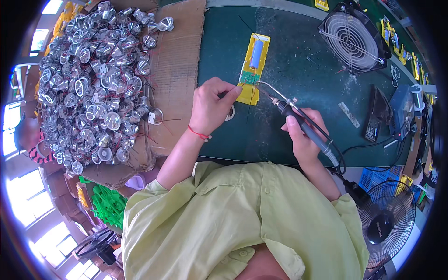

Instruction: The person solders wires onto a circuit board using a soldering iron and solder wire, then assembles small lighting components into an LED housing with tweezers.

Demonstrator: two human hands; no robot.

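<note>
A yellow plastic housing lies on the green bench top, holding a blue cylindrical battery and a small green circuit board. My left hand is closed in a pinch at the board's left edge, on what looks like a thin wire. A silvery lamp reflector shows partly beneath this hand; the rest is hidden. In my right hand is a soldering iron, its tip close to the board's right side. A thin curved metal tube, clamped to the iron, also ends at the board.
Left, a large heap of silvery lamp reflectors with red wires covers cardboard. A square fan stands at the far right. Nearer are a metal strip, a dark tray and a blue soldering station, with cables running toward me.
</note>
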